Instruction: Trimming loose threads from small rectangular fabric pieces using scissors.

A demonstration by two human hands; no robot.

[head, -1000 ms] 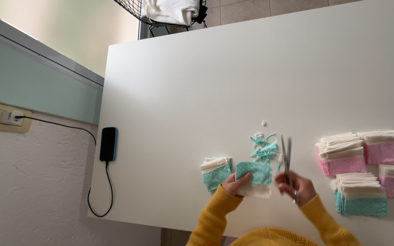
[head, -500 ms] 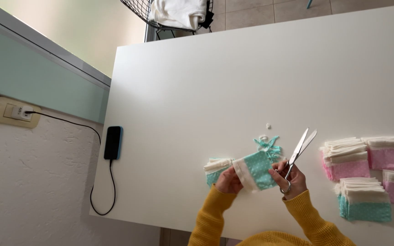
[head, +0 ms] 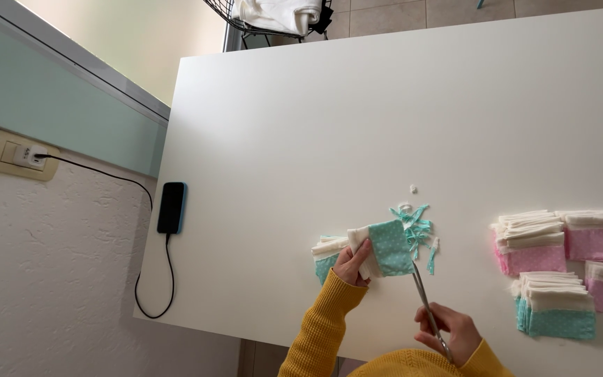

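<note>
The person's left hand (head: 352, 265) pinches a small teal dotted fabric piece with a cream band (head: 384, 249), holding it just above the white table (head: 385, 126), close to the table's near edge. The thumb and fingers close on the cream end of the piece, while the teal end points away from the hand. The right hand (head: 453, 334) grips the handles of a pair of scissors (head: 427, 307), fingers curled through them; the blades run up from the hand and their tips meet the lower edge of the teal piece. Whether the blades are parted cannot be told.

Right behind the held piece, toward the far side of the table, lies a small heap of teal and cream trimmings (head: 417, 223), and a tiny white scrap (head: 414, 188) sits a little farther in. Under the left hand, a short stack of similar teal pieces (head: 327, 253) rests on the table. Toward the table's right end stand stacks of pink pieces (head: 530, 241) and a teal stack (head: 555, 304), well apart from the hands. At the table's left edge a dark phone (head: 172, 207) lies with a cable (head: 141, 279) running to a wall socket (head: 17, 154).
</note>
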